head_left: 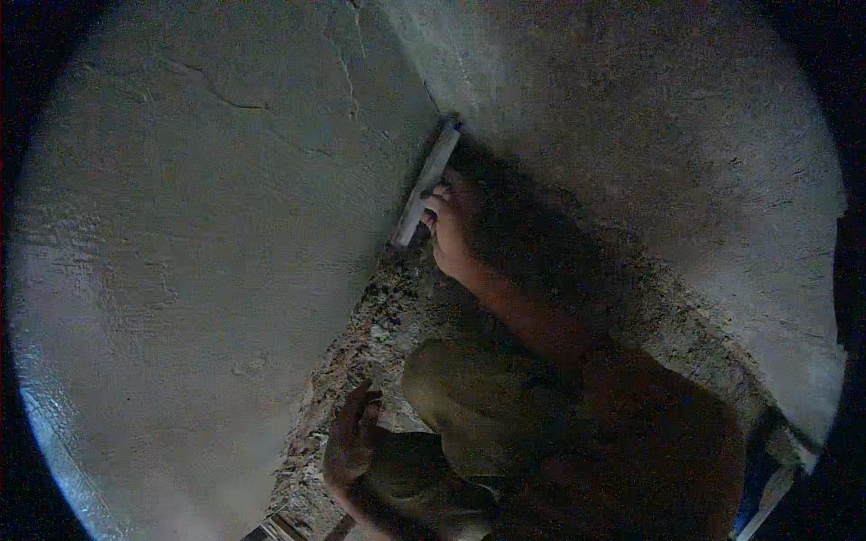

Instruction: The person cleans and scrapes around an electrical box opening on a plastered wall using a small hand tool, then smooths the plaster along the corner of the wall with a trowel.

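Note:
My right hand (448, 225) is closed on a plastering trowel (428, 180), a long, narrow grey tool. Its flat side lies along the left wall (207, 207), low down, with its far end in the corner where two walls meet. The trowel's handle is hidden behind my fingers. Lower down, my left hand (350, 442) hovers beside my knee, fingers loosely bent and apart, with nothing visible in it. The light is dim, and my right forearm (532, 311) reaches across toward the corner.
Rough, crumbly debris (361, 334) lines the floor along the left wall's foot. A second wall (667, 117) rises on the right, with more rubble (686, 311) at its base. Cracks (216, 90) mark the left wall's upper part. My bent knee (469, 379) is close below my right arm.

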Demonstrator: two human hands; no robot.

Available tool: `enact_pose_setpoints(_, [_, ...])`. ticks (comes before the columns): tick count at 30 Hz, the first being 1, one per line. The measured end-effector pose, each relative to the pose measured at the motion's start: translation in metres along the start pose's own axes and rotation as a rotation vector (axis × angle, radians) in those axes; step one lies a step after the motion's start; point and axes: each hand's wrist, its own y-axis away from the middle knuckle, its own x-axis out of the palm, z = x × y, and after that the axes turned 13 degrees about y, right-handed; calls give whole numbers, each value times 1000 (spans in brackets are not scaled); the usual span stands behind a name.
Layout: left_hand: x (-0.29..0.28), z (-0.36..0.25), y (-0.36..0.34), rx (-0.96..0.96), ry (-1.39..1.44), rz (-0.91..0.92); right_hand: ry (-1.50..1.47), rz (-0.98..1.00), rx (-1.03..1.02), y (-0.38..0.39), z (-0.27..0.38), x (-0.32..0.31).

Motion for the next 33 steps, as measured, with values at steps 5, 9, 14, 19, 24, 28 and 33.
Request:
enact_pose_setpoints(5, [8,12,-3,95,144,-4,530,-13,-462,-43,-40,-27])
enact_pose_setpoints(9, [-2,64,-3,237,-138,-77,374,14,-166,-14,-3,24])
enact_pose_setpoints(14, [2,17,-3,-39,-13,-9,683,59,-909,5,41,51])
enact_pose_setpoints(19, [2,19,-2,123,124,-39,328,172,-701,34,83,70])
enact_pose_setpoints(24, [-1,1,3,88,71,-39,-135,127,-272,20,4,14])
enact_pose_setpoints(28, [-3,-2,1,8,60,-12,-35,-1,110,-7,-29,-33])
enact_pose_setpoints(33, [-2,8,2,63,104,-27,138,-52,-82,-34,-46,-25])
